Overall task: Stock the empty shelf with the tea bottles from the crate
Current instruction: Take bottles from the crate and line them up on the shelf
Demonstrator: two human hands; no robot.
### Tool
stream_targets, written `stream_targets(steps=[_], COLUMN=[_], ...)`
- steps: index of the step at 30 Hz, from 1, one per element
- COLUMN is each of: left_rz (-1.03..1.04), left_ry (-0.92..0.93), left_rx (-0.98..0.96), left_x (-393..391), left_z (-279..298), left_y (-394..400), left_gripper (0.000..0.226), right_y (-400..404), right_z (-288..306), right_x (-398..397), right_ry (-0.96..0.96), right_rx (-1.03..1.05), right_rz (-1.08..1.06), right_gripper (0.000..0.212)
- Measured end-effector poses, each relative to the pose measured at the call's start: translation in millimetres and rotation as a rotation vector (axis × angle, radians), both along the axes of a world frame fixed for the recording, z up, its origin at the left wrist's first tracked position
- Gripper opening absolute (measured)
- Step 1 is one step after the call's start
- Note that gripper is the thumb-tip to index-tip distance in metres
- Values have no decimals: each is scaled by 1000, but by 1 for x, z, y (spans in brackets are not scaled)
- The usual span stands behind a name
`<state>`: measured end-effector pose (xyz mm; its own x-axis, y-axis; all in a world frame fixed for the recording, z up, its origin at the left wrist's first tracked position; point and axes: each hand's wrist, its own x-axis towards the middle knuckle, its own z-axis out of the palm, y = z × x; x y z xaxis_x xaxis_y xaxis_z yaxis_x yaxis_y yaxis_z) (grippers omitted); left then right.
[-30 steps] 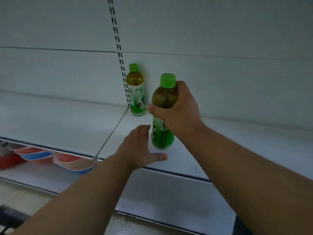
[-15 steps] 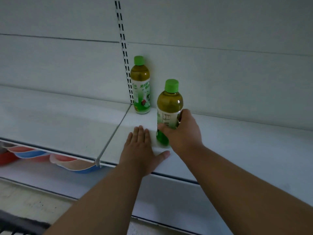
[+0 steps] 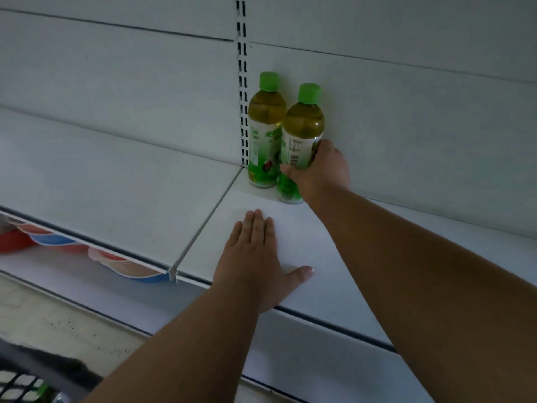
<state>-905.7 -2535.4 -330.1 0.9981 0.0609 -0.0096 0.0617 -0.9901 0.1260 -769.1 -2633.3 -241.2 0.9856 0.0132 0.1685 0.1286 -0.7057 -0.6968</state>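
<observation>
Two green-capped tea bottles stand at the back of the white shelf (image 3: 334, 274), next to the slotted upright. The first bottle (image 3: 264, 123) is against the back wall. The second bottle (image 3: 302, 132) stands just in front and to the right of it, almost touching. My right hand (image 3: 322, 170) is wrapped around the second bottle's lower label. My left hand (image 3: 255, 257) lies flat, palm down, on the shelf near its front edge, holding nothing. A corner of the dark crate (image 3: 26, 382) shows at the bottom left.
A slotted metal upright (image 3: 241, 82) runs up the back wall beside the bottles. A second shelf panel (image 3: 116, 187) extends to the left. Below it hang red, blue and white price tags (image 3: 128, 266). The floor (image 3: 58, 318) lies underneath.
My right hand carried the second bottle from the air down onto the shelf, then slid it back beside the first bottle. My left hand settled flat on the shelf.
</observation>
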Motion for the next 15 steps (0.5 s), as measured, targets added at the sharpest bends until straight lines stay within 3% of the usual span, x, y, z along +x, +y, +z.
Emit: stream_targets(steps=[8, 12, 15], left_rz=[-21, -6, -6], left_ry=[9, 18, 67], left_rx=[0, 2, 5], left_x=[1, 2, 4], left_z=[-2, -2, 5], left_y=[3, 3, 2], left_gripper=[121, 123, 122], right_y=[7, 1, -16], right_z=[-3, -10, -12], right_x=[21, -3, -42], right_ry=[-42, -15, -71], right_rx=[-15, 30, -98], right_rz=[15, 16, 90], right_gripper=[68, 82, 84])
